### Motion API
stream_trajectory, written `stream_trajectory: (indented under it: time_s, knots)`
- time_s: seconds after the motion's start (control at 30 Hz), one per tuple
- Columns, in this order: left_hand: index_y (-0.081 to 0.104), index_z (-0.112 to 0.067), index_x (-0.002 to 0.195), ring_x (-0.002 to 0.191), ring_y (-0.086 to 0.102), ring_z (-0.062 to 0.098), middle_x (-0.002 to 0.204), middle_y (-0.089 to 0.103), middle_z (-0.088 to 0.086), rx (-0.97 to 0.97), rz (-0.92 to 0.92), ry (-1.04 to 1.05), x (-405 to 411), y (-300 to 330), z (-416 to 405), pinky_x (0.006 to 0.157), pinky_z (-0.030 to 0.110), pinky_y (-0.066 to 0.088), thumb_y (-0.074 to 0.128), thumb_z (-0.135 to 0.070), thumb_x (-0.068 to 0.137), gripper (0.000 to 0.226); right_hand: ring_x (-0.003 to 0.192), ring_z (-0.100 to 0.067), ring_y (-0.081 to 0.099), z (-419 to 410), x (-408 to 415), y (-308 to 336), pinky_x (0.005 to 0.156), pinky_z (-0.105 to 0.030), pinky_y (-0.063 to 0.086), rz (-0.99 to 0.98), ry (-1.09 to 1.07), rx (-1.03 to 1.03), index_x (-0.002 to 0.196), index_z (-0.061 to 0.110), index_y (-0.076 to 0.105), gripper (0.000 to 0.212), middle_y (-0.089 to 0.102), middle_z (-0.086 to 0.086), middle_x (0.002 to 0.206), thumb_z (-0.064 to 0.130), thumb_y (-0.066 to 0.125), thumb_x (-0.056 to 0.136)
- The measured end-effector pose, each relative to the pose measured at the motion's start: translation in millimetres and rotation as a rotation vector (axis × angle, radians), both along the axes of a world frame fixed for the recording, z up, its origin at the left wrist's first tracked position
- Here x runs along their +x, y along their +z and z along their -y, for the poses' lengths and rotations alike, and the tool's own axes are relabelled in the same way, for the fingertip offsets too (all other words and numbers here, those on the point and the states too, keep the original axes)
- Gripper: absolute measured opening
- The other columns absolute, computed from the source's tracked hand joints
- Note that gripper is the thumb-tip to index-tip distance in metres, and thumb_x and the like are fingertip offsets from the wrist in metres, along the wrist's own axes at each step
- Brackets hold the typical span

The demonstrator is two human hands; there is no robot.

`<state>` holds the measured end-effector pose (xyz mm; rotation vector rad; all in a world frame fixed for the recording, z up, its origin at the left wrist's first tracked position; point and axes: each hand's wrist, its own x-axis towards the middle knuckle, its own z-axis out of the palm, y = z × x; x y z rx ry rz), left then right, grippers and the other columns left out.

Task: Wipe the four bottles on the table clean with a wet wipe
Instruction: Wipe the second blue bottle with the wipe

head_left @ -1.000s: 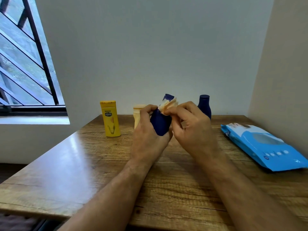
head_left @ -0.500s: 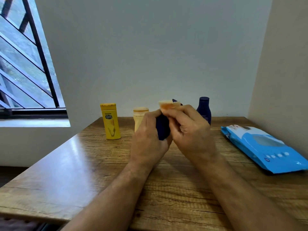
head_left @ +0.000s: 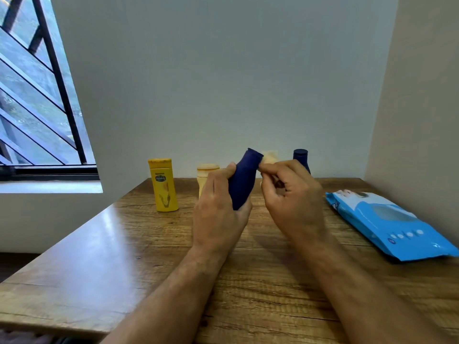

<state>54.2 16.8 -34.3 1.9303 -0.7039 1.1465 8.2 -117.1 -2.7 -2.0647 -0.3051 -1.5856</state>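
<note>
My left hand (head_left: 218,209) grips a dark blue bottle (head_left: 244,181) above the wooden table (head_left: 124,256), its cap tilted to the upper right. My right hand (head_left: 290,194) pinches a small crumpled wet wipe (head_left: 270,157) and holds it against the bottle's neck. A yellow bottle (head_left: 163,184) stands at the back left. A cream bottle (head_left: 206,176) stands behind my left hand, partly hidden. A second dark blue bottle (head_left: 301,158) stands behind my right hand, with only its top showing.
A blue pack of wet wipes (head_left: 387,224) lies flat at the table's right side near the side wall. A barred window (head_left: 37,95) is at the left. The back wall runs right behind the bottles.
The wipe has moved from on top of the bottle's cap to its right side at the neck. The bottle now tilts so more of its body shows.
</note>
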Motion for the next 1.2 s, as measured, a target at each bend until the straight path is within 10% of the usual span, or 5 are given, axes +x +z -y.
stream_trajectory:
  time_s: [0.2,0.53,0.87,1.2]
  knots:
    - [0.048,-0.022,0.132,0.105,0.057,0.009,0.125,0.051,-0.002,-0.135,-0.155,-0.259,0,2,1,0.078,0.023,0.057,0.083,-0.035,0.073,0.069,0.09,-0.005,0.061,-5,-3,1,0.086,-0.007,0.047,0.094,0.051,-0.102,0.104,0.006,0.074,0.017,0.07,-0.007,0.099,0.004,0.068,0.088]
    - [0.063,-0.025,0.12,0.091,0.074,0.024,0.101,0.072,0.007,-0.308,-0.546,-0.694,-9,5,5,0.081,0.039,0.061,0.058,-0.026,0.098,0.023,0.084,-0.007,0.067,-1,2,8,0.067,-0.021,0.059,-0.158,0.205,0.543,0.114,0.019,0.072,0.021,0.071,0.005,0.096,0.02,0.063,0.095]
    - [0.058,-0.008,0.13,0.089,0.058,0.027,0.102,0.062,0.017,-0.669,-0.576,-0.784,1,12,0,0.076,0.031,0.053,0.045,-0.028,0.097,0.04,0.084,-0.003,0.061,-10,0,-3,0.076,-0.01,0.049,-0.246,0.237,-0.169,0.101,0.017,0.075,0.016,0.066,0.006,0.095,0.018,0.073,0.085]
    - [0.047,-0.032,0.142,0.102,0.069,0.032,0.118,0.071,0.015,-0.537,-0.596,-0.896,-5,10,-3,0.084,0.046,0.059,0.06,-0.019,0.091,0.054,0.091,0.0,0.066,1,-3,14,0.076,-0.007,0.051,-0.194,0.222,0.263,0.103,0.02,0.074,0.016,0.07,0.012,0.096,0.015,0.071,0.089]
